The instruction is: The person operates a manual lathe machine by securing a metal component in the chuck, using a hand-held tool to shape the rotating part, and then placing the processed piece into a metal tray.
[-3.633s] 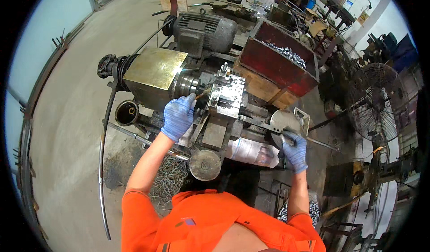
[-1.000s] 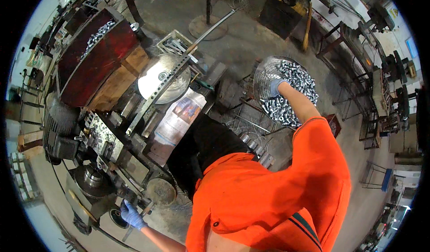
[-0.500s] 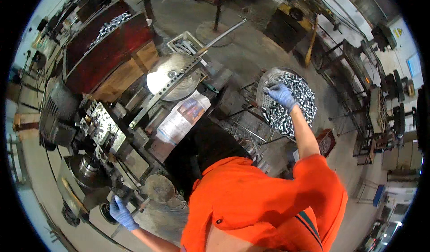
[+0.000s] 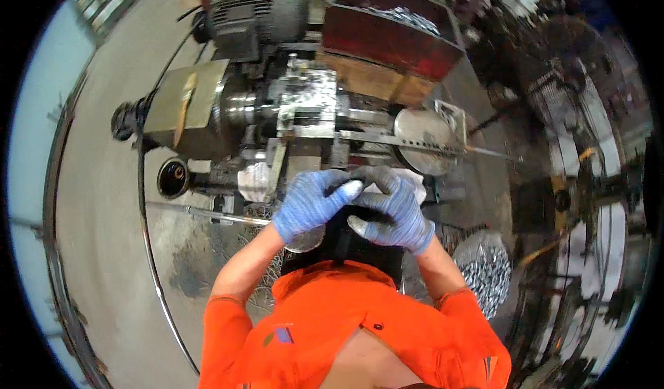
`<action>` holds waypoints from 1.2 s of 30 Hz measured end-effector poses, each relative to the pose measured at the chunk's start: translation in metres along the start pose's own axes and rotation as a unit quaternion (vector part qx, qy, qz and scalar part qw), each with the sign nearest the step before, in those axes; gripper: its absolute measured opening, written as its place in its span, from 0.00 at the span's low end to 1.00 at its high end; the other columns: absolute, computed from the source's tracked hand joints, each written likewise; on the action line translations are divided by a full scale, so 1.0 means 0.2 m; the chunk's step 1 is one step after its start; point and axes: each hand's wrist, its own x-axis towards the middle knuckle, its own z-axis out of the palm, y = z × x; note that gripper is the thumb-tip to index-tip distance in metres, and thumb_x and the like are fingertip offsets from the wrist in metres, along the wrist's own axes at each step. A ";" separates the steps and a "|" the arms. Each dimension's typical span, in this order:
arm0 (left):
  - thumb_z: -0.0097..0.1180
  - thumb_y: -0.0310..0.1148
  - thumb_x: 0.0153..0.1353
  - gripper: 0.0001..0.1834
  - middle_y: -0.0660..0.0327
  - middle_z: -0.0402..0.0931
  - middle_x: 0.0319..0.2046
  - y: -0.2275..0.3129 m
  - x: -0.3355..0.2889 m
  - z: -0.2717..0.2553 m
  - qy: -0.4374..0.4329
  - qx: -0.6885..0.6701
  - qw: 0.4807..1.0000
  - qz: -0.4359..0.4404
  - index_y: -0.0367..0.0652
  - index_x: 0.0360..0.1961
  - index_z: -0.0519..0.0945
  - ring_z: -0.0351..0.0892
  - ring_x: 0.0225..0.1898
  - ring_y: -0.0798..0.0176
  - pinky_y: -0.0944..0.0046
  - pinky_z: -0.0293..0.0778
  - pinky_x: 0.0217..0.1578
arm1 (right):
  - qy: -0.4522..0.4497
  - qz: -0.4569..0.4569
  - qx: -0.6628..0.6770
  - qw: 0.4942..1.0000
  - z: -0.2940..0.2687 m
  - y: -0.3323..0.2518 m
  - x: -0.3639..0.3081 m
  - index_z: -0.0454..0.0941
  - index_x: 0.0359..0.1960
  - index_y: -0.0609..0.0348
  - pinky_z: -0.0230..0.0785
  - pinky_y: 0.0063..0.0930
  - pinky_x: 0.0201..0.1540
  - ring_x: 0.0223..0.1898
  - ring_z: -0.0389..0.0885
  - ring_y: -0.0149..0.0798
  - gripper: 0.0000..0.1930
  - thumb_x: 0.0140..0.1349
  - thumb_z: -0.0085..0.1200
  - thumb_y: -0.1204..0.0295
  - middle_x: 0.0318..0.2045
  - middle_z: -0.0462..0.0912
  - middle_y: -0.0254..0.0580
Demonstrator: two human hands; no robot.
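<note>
In front of my chest, at the near edge of a machine, my two blue-gloved hands meet. My left hand (image 4: 309,201) is closed, its thumb pointing at the right hand's fingers. My right hand (image 4: 395,212) has its fingers curled, with greyed, dirty fingertips touching the left hand's. Whatever lies between the fingers is hidden or too small to name. Just beyond the hands is the machine's metal block (image 4: 307,102) with a spindle (image 4: 241,107) to its left. A long bar with holes (image 4: 398,140) runs off to the right.
A round pan of small metal parts (image 4: 486,275) stands at my lower right. Behind the machine are a red bin (image 4: 391,39) holding metal parts and a motor (image 4: 259,19). A brush (image 4: 185,109) lies on the housing at left. A round metal disc (image 4: 423,140) sits right.
My right hand has left the pan of metal parts and come in front of my chest. My left hand has risen from the lower left to meet it. The view has turned left toward the machine.
</note>
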 end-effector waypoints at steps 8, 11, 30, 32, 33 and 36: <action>0.55 0.44 0.57 0.19 0.53 0.76 0.19 -0.10 -0.05 -0.10 0.066 -0.080 0.995 -0.010 0.35 0.33 0.81 0.73 0.19 0.63 0.63 0.70 0.24 | -0.020 -0.010 0.006 1.000 0.13 -0.04 0.16 0.80 0.32 0.57 0.67 0.41 0.47 0.43 0.74 0.52 0.14 0.44 0.64 0.65 0.45 0.73 0.51; 0.54 0.45 0.57 0.19 0.54 0.75 0.18 -0.11 -0.05 -0.18 0.023 -0.060 0.998 -0.020 0.36 0.33 0.80 0.71 0.19 0.64 0.62 0.69 0.25 | -0.087 -0.017 -0.038 0.995 0.12 -0.04 0.24 0.80 0.29 0.57 0.66 0.42 0.46 0.43 0.73 0.52 0.13 0.44 0.63 0.63 0.45 0.73 0.51; 0.52 0.42 0.57 0.21 0.52 0.78 0.29 -0.19 -0.35 -0.74 0.079 0.076 0.993 -0.042 0.37 0.45 0.76 0.79 0.30 0.60 0.62 0.73 0.34 | -0.202 -0.106 -0.235 0.945 0.34 0.00 0.80 0.82 0.32 0.54 0.67 0.40 0.46 0.43 0.72 0.50 0.19 0.51 0.55 0.51 0.42 0.76 0.49; 0.51 0.43 0.57 0.21 0.51 0.79 0.31 -0.15 -0.49 -0.87 0.127 0.077 0.983 -0.109 0.39 0.46 0.76 0.80 0.32 0.56 0.60 0.73 0.36 | -0.192 -0.085 -0.310 0.927 0.37 0.10 0.89 0.82 0.31 0.56 0.67 0.40 0.46 0.43 0.72 0.50 0.21 0.52 0.53 0.50 0.43 0.76 0.49; 0.52 0.43 0.57 0.21 0.51 0.79 0.31 -0.19 -0.58 -0.92 0.173 0.126 0.972 -0.100 0.40 0.47 0.76 0.80 0.32 0.55 0.59 0.73 0.36 | -0.199 -0.078 -0.320 0.923 0.40 0.17 0.93 0.82 0.30 0.57 0.67 0.41 0.46 0.41 0.73 0.50 0.23 0.52 0.52 0.48 0.40 0.77 0.51; 0.52 0.44 0.56 0.21 0.52 0.79 0.31 -0.25 -0.85 -1.07 0.270 0.295 0.880 -0.257 0.44 0.48 0.76 0.79 0.33 0.53 0.57 0.73 0.38 | -0.242 -0.042 -0.335 0.910 0.50 0.31 1.02 0.82 0.29 0.60 0.66 0.42 0.45 0.37 0.76 0.51 0.26 0.52 0.49 0.46 0.31 0.80 0.53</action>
